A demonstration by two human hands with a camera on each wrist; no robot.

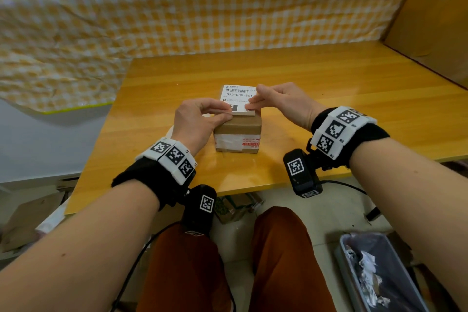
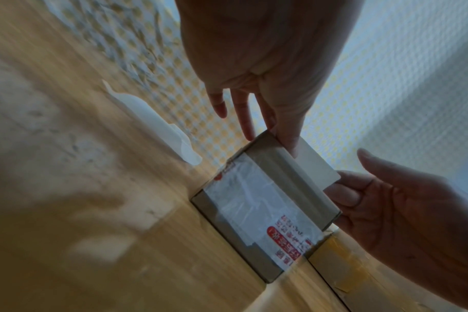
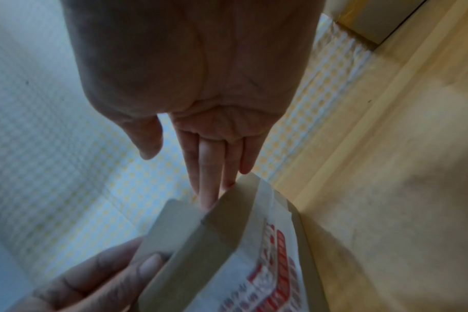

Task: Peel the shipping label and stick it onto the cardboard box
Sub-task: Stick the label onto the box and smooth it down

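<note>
A small brown cardboard box [image 1: 238, 132] with taped, red-printed front stands in the middle of the wooden table [image 1: 329, 78]. The white shipping label [image 1: 238, 95], barcode up, is held over the box top, which it hides. My left hand [image 1: 225, 112] pinches the label's near left corner between thumb and forefinger. My right hand [image 1: 253, 99] touches the near right corner with straight fingers, thumb raised. In the left wrist view the label [image 2: 315, 166] juts past the box [image 2: 254, 211] edge. The right wrist view shows my right fingers [image 3: 208, 190] at the box [image 3: 241, 232] top edge.
A white curled strip of backing paper [image 2: 158, 126] lies on the table behind the box. Checkered cloth [image 1: 177, 7] hangs at the back, and a big cardboard panel [image 1: 435, 20] stands at the right. A bin of crumpled paper [image 1: 374, 273] sits on the floor.
</note>
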